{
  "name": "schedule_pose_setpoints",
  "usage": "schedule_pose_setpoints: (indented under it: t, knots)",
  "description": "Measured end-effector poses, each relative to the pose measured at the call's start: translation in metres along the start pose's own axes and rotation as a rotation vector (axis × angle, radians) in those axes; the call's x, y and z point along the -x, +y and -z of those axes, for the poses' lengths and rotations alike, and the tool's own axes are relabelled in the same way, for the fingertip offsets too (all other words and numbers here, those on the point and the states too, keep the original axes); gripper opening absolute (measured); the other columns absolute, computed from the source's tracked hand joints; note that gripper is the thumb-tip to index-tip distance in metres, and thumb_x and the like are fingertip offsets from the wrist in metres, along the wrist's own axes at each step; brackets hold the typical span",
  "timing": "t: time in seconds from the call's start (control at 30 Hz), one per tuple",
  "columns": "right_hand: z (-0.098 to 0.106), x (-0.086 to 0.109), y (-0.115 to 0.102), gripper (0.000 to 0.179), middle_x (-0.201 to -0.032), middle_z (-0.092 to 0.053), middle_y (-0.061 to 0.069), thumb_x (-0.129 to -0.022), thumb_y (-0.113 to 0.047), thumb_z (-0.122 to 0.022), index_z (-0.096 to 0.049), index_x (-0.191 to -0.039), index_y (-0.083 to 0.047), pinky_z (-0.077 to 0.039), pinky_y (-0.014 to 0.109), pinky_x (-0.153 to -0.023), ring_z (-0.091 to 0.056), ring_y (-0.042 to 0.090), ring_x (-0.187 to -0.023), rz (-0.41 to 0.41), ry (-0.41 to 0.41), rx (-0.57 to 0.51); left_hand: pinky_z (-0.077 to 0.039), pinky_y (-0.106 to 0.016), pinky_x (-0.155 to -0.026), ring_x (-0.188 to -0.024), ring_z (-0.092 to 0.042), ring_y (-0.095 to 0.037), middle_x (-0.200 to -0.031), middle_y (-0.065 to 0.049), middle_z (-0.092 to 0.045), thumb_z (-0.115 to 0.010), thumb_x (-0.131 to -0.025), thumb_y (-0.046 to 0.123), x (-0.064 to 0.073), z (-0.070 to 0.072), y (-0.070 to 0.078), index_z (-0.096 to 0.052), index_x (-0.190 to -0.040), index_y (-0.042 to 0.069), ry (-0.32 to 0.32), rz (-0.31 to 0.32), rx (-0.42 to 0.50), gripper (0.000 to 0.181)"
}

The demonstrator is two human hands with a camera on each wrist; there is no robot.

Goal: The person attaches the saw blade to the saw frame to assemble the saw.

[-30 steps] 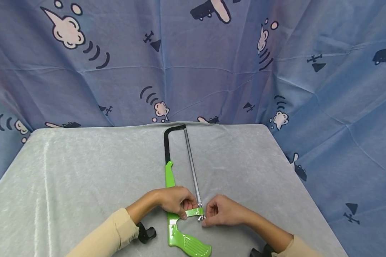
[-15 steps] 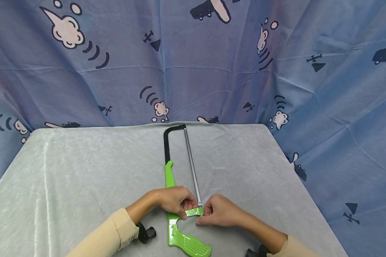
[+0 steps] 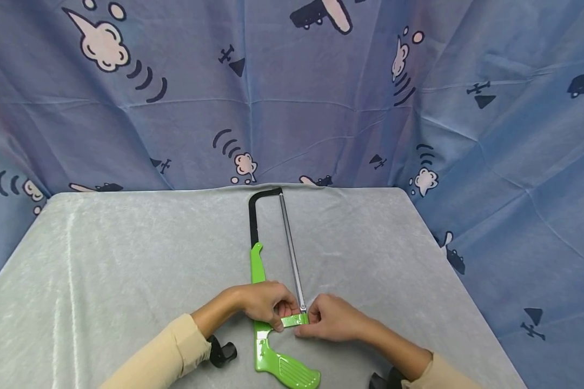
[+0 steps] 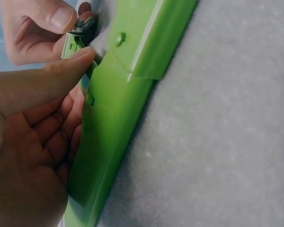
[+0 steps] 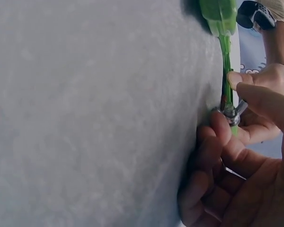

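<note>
A hacksaw (image 3: 257, 265) with a green handle and a black front frame lies on the table, its steel blade (image 3: 292, 251) along the right side. My left hand (image 3: 267, 302) grips the short green arm at the blade's near end, thumb on the close side. Beyond that arm's tip, the fingertips of my right hand (image 3: 338, 320) pinch the wing nut (image 5: 231, 112) on the tensioning bolt. In the head view the fingers hide this nut; the left wrist view shows the bolt's thread (image 4: 79, 22) beside the right thumb.
Grey cloth covers the table (image 3: 141, 254). Behind it and along the right side hangs a blue patterned curtain (image 3: 316, 108). A black wrist device (image 3: 222, 352) sits under the left forearm.
My right hand has shifted slightly left and closed over the wing nut, which showed in the open a second ago. The left hand and the hacksaw stay in place.
</note>
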State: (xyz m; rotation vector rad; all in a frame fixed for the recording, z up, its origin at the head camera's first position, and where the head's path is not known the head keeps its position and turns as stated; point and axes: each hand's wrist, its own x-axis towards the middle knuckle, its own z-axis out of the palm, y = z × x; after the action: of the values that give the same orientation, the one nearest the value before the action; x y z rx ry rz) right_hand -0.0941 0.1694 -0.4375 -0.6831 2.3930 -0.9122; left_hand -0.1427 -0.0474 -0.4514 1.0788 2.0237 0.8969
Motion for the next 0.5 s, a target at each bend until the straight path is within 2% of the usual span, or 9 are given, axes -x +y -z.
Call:
schedule_pose_setpoints:
  t: [0.13,0.3,0.5]
  knots:
    - [0.004,0.001,0.003,0.044,-0.046,-0.04,-0.018,-0.085,-0.034,-0.077,-0.051,-0.052,-0.018,-0.024,0.017,-0.042,-0.029,-0.007,-0.042,0.027,-0.037,-0.056,-0.046,-0.017,-0.068,-0.071,-0.052,0.001,-0.076,0.008,-0.058,-0.082,-0.077,0.001,0.0,0.0,0.0,-0.07,-0.096,0.01,-0.001,0.003,-0.007,0.025]
    - [0.008,0.001,0.007,0.037,-0.051,-0.047,-0.016,-0.087,-0.027,-0.075,-0.063,-0.059,-0.005,-0.03,0.016,-0.045,-0.036,-0.005,-0.045,0.054,-0.085,-0.141,-0.046,-0.017,-0.068,-0.07,-0.051,0.001,-0.075,0.007,-0.058,-0.082,-0.076,0.0,0.0,0.0,0.001,-0.069,-0.096,0.009,0.0,0.014,0.0,0.025]
    - [0.011,0.002,0.013,0.032,-0.055,-0.051,-0.014,-0.089,-0.021,-0.072,-0.066,-0.067,0.002,-0.034,0.015,-0.047,-0.041,-0.003,-0.049,0.079,-0.131,-0.208,-0.045,-0.017,-0.067,-0.07,-0.051,0.0,-0.074,0.008,-0.057,-0.082,-0.076,-0.002,0.0,-0.001,0.003,-0.069,-0.095,0.009,0.0,0.03,0.011,0.025]
